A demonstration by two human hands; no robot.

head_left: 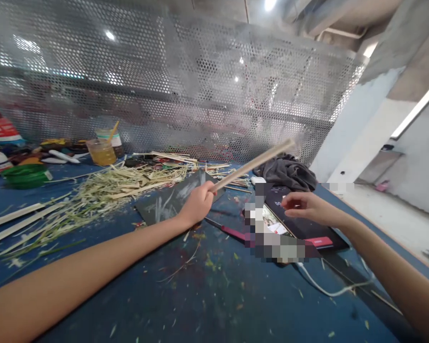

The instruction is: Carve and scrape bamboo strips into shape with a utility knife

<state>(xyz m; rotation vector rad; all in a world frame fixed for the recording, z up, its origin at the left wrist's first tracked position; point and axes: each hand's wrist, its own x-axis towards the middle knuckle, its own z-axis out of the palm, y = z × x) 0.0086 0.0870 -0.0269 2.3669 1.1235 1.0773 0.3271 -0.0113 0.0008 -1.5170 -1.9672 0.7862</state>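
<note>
My left hand [199,202] is closed around one end of a pale bamboo strip [253,164], which slants up and to the right. Under that hand lies a dark grey board [166,200] with whitish scuffs. My right hand [307,208] hovers over a dark tablet [327,233] with its fingers loosely curled, thumb apart, nothing seen between them. Beside the tablet is a phone [276,221] with a lit screen, partly covered by a pixelated patch. A thin tool with a purple handle [234,233] rests between my hands.
Bamboo shavings [117,186] are heaped at the left. Behind them stand a cup of yellowish liquid [102,151], a roll of green tape [25,175] and bottles [2,126]. A grey cloth [289,171] lies at the back right. A white cable [329,289] curves across the blue table [207,300]. Perforated metal panels [200,85] rise behind.
</note>
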